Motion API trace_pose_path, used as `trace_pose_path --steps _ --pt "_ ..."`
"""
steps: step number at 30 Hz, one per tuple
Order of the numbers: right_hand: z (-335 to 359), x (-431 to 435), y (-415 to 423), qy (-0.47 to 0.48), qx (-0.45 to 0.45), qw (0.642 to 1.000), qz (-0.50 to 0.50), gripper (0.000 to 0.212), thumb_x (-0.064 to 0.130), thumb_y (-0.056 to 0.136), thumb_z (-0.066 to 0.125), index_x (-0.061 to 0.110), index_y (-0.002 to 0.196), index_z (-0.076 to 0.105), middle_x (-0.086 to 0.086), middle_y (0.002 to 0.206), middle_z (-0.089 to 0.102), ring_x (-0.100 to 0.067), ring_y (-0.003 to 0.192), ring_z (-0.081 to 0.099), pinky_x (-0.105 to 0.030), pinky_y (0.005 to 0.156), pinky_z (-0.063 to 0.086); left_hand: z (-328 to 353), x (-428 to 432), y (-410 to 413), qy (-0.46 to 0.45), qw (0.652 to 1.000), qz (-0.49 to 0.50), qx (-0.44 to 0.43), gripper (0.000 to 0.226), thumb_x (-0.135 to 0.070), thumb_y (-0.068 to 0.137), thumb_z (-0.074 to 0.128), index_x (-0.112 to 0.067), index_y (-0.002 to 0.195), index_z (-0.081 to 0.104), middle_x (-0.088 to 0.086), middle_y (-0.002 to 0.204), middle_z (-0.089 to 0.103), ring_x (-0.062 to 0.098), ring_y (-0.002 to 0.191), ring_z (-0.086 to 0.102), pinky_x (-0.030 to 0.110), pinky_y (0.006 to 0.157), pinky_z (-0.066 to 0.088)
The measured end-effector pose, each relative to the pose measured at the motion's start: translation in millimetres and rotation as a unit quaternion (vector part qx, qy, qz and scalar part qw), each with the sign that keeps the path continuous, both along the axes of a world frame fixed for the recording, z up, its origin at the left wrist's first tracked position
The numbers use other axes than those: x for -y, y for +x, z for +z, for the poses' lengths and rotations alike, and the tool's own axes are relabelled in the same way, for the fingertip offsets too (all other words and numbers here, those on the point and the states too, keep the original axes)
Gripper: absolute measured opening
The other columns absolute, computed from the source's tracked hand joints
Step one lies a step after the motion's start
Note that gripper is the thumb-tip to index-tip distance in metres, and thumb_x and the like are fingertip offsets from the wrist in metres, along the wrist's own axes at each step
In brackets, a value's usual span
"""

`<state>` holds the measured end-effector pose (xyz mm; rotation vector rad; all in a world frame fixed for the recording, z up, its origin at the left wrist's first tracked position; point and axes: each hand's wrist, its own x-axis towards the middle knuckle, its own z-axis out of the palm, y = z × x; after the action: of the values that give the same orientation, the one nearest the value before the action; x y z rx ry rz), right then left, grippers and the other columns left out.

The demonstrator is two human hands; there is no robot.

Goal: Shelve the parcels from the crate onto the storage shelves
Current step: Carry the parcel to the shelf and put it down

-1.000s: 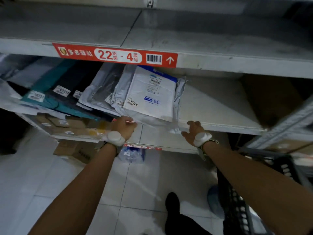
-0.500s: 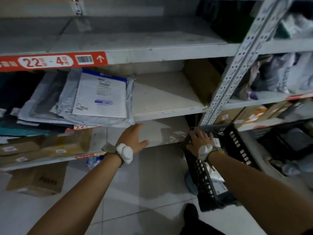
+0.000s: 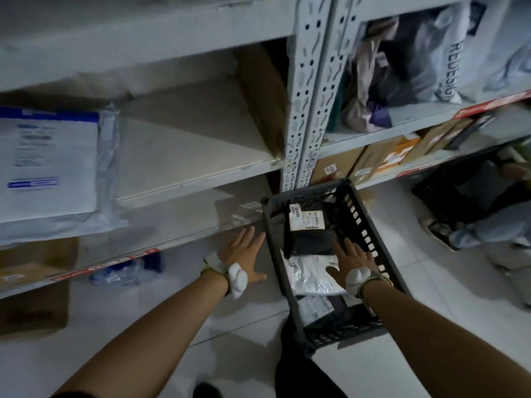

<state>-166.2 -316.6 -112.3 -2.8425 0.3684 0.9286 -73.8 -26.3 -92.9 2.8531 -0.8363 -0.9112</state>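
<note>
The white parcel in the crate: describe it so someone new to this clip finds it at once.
Find the dark slotted crate on the floor at the foot of the perforated shelf post. Inside, the white parcel lies in the middle, partly under the right hand. It is the only pale, crinkled plastic bag there; the parcels beyond and nearer than it are dark.

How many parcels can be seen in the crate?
3: a black one at the far end, a white one under the right hand, a dark one nearest. More may be hidden underneath.
</note>
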Motion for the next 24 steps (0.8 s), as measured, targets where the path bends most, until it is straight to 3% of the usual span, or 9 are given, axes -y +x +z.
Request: trace_pose_path --steps 5,8,12,16,17,20,23,24 --pt "-46.3 19.2 10.8 -0.005 -0.023 0.999 0.022 0.083 0.058 0.096 0.042 0.029 0.158 -0.006 -0.009 0.166 0.001 -0.033 0.151 0.013 -0.054 0.12 0.016 -39.9 50.6 16.7 0.051 0.998 0.023 -0.013 0.11 -0.066 0.082 0.061 -0.024 0.157 -0.007 0.007 0.164 -0.013 0.027 0.152 -0.005 0.05 0.12 0.015" --pt "-79.1 23.2 14.4 0.009 -0.057 0.998 0.027 0.082 0.055 0.098 0.042 0.027 0.158 -0.008 -0.011 0.166 -0.003 -0.033 0.151 0.008 -0.05 0.121 0.016 -69.3 69.2 18.8 0.072 0.996 0.033 -0.038 0.115 -0.067 0.08 0.063 -0.019 0.157 -0.008 0.009 0.164 -0.014 0.027 0.152 -0.005 0.048 0.122 0.009" --pt "-121.4 27.0 18.8 0.04 -0.093 0.994 -0.03 0.084 0.054 0.097 0.045 0.026 0.158 -0.007 -0.01 0.166 0.002 -0.032 0.151 0.012 -0.047 0.115 0.027 -100.6 90.0 17.9 0.067 0.994 0.066 -0.05 0.128 -0.061 0.071 0.075 -0.01 0.157 -0.006 0.012 0.164 -0.01 0.029 0.152 -0.004 0.047 0.122 0.002" --pt "-145.8 31.3 21.7 0.074 -0.084 0.983 -0.143 0.09 0.052 0.096 0.049 0.013 0.157 -0.003 -0.012 0.163 0.015 -0.032 0.147 0.024 -0.044 0.114 0.03 -116.6 95.4 17.5 0.088 0.992 0.057 -0.065 0.153 -0.091 0.041 0.047 -0.005 0.155 -0.007 0.018 0.163 -0.013 0.032 0.152 -0.002 0.045 0.12 0.008" --pt "-147.2 32.5 23.8 0.086 -0.093 0.976 -0.175 0.089 0.052 0.097 0.048 0.009 0.157 -0.001 -0.013 0.162 0.016 -0.033 0.147 0.023 -0.043 0.114 0.029 -118.9 97.6 16.1 0.095 0.992 0.057 -0.066 0.151 -0.089 0.045 0.053 -0.004 0.155 -0.007 0.018 0.163 -0.013 0.032 0.152 -0.003 0.045 0.121 0.007" --pt "-158.9 30.5 28.8 0.117 -0.068 0.959 -0.249 0.084 0.05 0.098 0.047 0.001 0.155 0.009 -0.018 0.159 0.023 -0.034 0.145 0.027 -0.04 0.115 0.028 -125.8 104.3 13.6 0.097 0.993 0.062 -0.034 0.128 -0.051 0.071 0.08 -0.001 0.155 -0.004 0.019 0.163 -0.009 0.032 0.152 -0.001 0.046 0.121 0.004" --pt "-169.9 27.4 45.6 0.152 -0.047 0.915 -0.372 0.075 0.041 0.096 0.057 -0.002 0.149 0.025 -0.022 0.151 0.037 -0.036 0.138 0.039 -0.038 0.11 0.034 -129.3 103.3 13.6 0.097 0.993 0.065 -0.026 0.126 -0.043 0.072 0.083 0.0 0.154 -0.003 0.019 0.163 -0.008 0.033 0.152 0.0 0.046 0.121 0.005" --pt "-174.4 27.2 50.8 0.18 -0.036 0.885 -0.428 0.071 0.036 0.095 0.061 -0.002 0.147 0.031 -0.022 0.148 0.042 -0.036 0.134 0.043 -0.037 0.106 0.037 -128.7 103.0 12.9 0.099 0.992 0.065 -0.03 0.127 -0.043 0.071 0.083 0.0 0.154 -0.004 0.019 0.163 -0.009 0.032 0.152 -0.001 0.046 0.121 0.005"
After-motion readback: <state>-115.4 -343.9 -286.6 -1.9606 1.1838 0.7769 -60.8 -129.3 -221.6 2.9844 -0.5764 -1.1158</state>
